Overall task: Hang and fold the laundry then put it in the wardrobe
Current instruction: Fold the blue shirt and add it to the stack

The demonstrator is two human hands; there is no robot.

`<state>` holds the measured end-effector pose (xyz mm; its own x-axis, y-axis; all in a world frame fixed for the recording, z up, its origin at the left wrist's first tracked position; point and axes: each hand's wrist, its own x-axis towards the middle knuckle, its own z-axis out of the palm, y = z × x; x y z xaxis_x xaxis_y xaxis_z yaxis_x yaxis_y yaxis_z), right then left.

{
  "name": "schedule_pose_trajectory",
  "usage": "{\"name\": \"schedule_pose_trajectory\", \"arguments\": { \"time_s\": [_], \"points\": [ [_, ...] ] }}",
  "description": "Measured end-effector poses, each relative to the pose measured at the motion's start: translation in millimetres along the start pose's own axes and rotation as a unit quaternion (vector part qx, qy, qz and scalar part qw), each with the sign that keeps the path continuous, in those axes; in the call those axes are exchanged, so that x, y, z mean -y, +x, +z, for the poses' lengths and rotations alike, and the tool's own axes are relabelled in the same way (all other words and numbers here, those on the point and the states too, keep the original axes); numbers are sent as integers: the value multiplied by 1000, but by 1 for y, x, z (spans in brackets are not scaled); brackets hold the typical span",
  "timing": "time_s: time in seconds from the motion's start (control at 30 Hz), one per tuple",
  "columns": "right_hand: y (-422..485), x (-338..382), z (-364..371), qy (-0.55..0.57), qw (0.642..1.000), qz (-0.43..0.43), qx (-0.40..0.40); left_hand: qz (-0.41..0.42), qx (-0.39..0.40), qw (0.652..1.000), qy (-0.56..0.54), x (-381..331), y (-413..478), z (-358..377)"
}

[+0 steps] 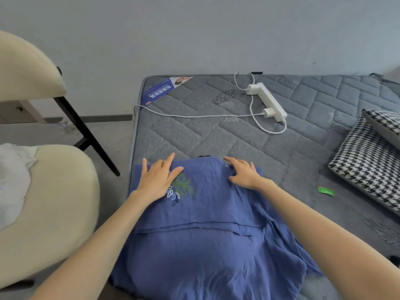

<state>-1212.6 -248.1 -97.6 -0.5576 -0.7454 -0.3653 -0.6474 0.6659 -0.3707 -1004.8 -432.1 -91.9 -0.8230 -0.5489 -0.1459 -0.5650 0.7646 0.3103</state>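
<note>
A blue garment [207, 245] with a green and white embroidered leaf motif lies spread on the near left part of a grey quilted mattress [216, 135]. My left hand [158, 176] rests flat on the garment's far left corner, fingers straight and spread. My right hand [243, 173] rests on the far right edge of the cloth, fingers slightly bent and pressing down. A folded layer crosses the garment's middle as a horizontal seam. A dark collar edge peeks out at the far edge between my hands.
A white power strip [268, 101] with plugged chargers and cables lies on the mattress further back. A houndstooth pillow [368, 161] sits at the right, a small green packet [325, 190] beside it. A cream chair [45, 202] holding white cloth [12, 180] stands left of the bed.
</note>
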Motion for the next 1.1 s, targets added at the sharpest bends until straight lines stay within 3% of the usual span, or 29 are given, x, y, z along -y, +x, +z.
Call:
{"name": "schedule_pose_trajectory", "arguments": {
  "time_s": [0.1,0.2,0.53,0.77,1.1],
  "points": [
    [2,-2,-4,-56,998,5,-9,-4,15,999,29,20,8,-15],
    [-4,-4,-10,-112,992,-29,-40,43,29,997,62,30,13,-21],
    [-50,-7,-44,55,987,-83,-125,147,-24,989,-24,27,4,-51],
    [-84,2,-63,3,973,-132,-188,153,-45,986,-48,16,-24,-83],
    [-122,7,-92,45,947,-194,-253,125,4,989,82,14,-72,-131]
  ]
}}
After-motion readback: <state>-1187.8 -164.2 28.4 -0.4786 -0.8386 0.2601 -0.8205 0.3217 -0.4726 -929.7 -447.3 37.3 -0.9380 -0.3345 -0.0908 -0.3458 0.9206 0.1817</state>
